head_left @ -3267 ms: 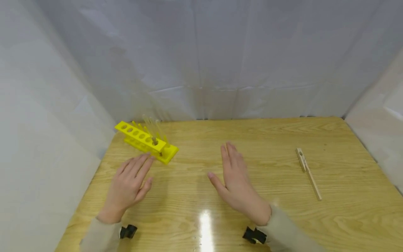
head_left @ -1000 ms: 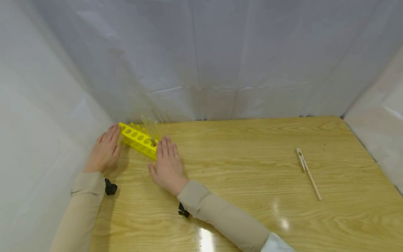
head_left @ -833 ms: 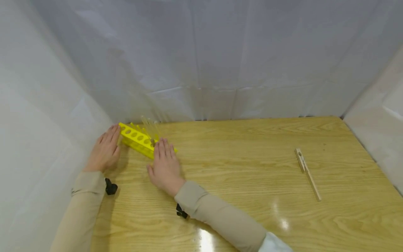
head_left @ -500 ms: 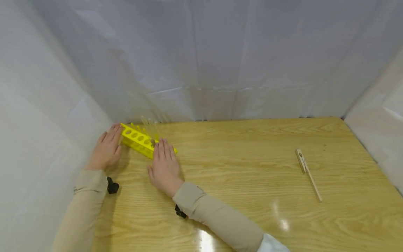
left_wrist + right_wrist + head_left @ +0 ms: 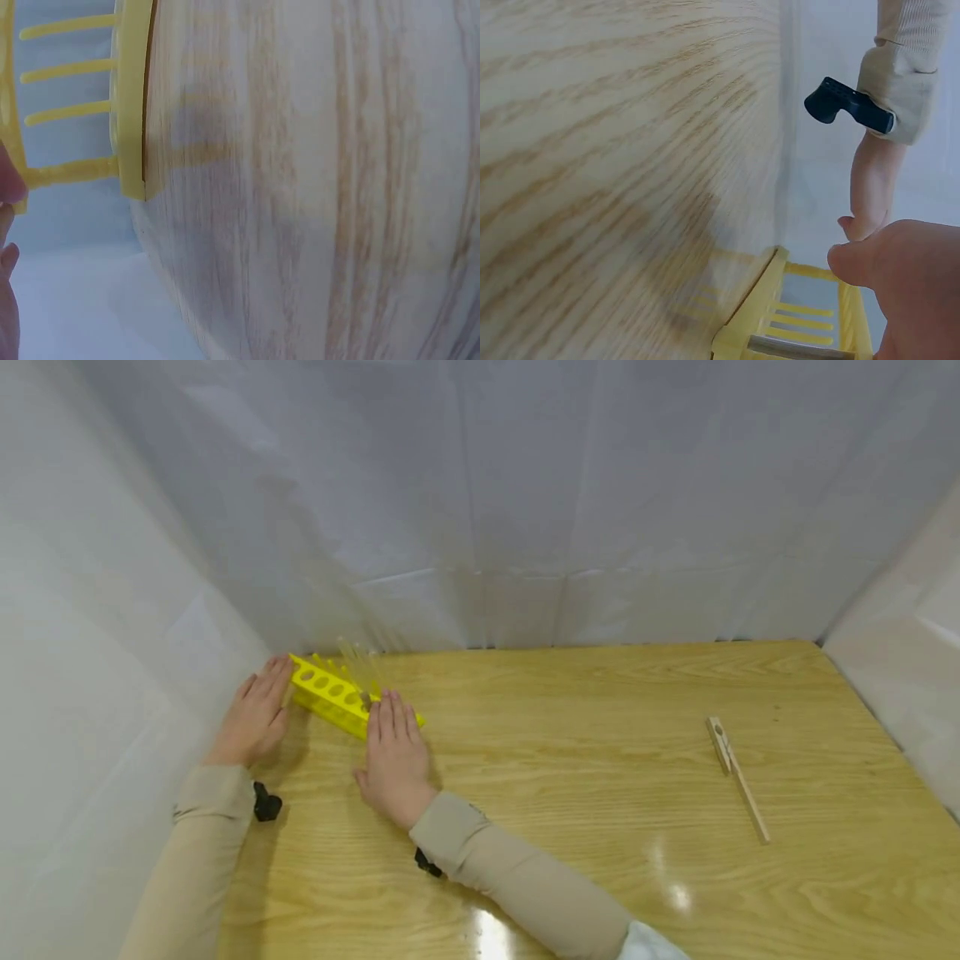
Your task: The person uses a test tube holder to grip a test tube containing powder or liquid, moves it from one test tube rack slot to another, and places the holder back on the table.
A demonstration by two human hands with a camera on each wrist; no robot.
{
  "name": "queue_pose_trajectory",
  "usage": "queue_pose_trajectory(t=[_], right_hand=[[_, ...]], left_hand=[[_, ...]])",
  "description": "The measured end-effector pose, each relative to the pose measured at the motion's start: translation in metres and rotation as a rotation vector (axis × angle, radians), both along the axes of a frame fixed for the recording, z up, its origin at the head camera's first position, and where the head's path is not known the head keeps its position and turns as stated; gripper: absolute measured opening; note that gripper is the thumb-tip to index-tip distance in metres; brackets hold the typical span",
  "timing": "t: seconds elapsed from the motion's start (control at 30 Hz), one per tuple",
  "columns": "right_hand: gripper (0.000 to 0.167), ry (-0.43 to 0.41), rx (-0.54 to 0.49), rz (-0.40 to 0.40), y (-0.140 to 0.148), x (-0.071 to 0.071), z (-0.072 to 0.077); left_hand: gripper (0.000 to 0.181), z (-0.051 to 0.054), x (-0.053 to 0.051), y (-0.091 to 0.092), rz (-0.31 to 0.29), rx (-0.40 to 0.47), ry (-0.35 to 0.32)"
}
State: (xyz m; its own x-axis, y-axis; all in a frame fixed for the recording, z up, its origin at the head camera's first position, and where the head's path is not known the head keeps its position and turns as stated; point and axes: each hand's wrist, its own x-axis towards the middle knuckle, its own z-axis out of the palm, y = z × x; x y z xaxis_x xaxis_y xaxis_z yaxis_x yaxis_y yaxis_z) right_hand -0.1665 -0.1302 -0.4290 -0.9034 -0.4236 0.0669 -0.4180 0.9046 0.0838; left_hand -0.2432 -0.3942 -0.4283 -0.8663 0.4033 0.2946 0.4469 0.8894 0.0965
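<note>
Our right hand lies on the rack's near end, fingers straight and pressed together; our left hand, fingers straight too, touches the other end. Between them the yellow rack sits at the table's far left, clear tubes rising along its back. Beneath spreads the table — wood-grained, glossy, with light glaring near us. Well to the right lies a wooden clip. Beyond, a creased grey sheet hangs behind — paler sheeting closes both sides.
</note>
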Motion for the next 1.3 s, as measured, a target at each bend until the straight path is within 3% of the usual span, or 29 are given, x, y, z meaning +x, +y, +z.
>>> queue_pose_trajectory(t=[0.33, 0.67, 1.3], right_hand=[[0.088, -0.087, -0.018, -0.001, 0.008, 0.000, 0.006], [0.074, -0.101, -0.051, 0.007, 0.016, 0.001, 0.010], [0.072, -0.117, -0.100, 0.007, 0.037, 0.004, 0.010]], left_hand=[[0.067, -0.002, 0.004, 0.003, 0.000, -0.006, -0.034], [0.070, -0.002, 0.009, 0.010, -0.003, 0.004, -0.023], [0.065, -0.005, 0.021, 0.030, 0.010, 0.025, 0.001]])
